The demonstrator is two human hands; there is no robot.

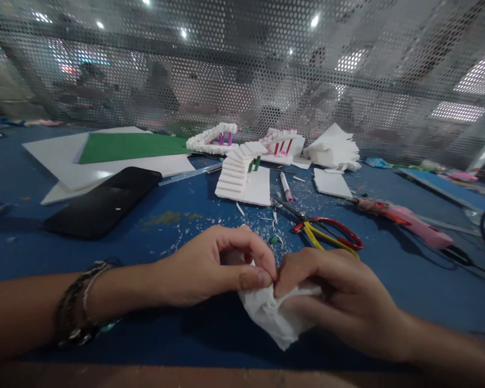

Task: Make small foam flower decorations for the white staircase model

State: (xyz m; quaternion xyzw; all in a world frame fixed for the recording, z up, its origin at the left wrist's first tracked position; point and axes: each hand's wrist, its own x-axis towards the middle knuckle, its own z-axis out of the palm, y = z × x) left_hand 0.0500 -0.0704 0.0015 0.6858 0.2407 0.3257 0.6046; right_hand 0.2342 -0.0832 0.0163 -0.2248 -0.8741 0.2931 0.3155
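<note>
A crumpled white tissue (272, 318) is pinched between my two hands near the front edge of the blue table. My left hand (214, 267), with bracelets at the wrist, grips its upper left part between thumb and forefinger. On the other side, my right hand (339, 296) has its fingers curled into the tissue, and the fingertips of both hands nearly meet. Scissors (307, 223) with red and yellow handles lie just beyond my right hand. Behind them stands a small white foam staircase (242, 172) with green posts on a white base.
A black phone (105, 202) lies left, before white sheets and a green sheet (133, 146). A pink glue gun (412, 221) with a cord is at right. White models, a marker (285, 187) and a tissue stack (335, 148) stand behind; scraps litter the middle. Perforated metal panels (242, 64) border the back.
</note>
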